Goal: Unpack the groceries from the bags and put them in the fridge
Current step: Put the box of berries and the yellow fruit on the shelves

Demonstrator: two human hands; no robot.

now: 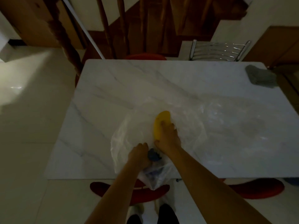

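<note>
My right hand [167, 137] lay on the yellow fruit [160, 123], which looked like a mango, fingers [162, 122] curled over its near half and pressing into it. The fruit's long axis ran near-to-far, tipped slightly right at the far end, and it sat directly under and just beyond my palm, so lifting it seemed to call for little more than closing the grip. It rested on or inside the clear plastic bag [127, 135] spread flat over the counter [145, 81]; I could not tell whether a layer of film covered it.

My left hand [140, 152] was just left of the right, fingers bunched on a dark blue item [153, 156] at the bag's near end; I could not tell exactly how they gripped it. Below it a smaller clear bag [155, 177] with something bluish inside hung off the near counter edge.

Far right on the counter lay a grey cloth [260, 76], well apart. No fridge was in view.
</note>
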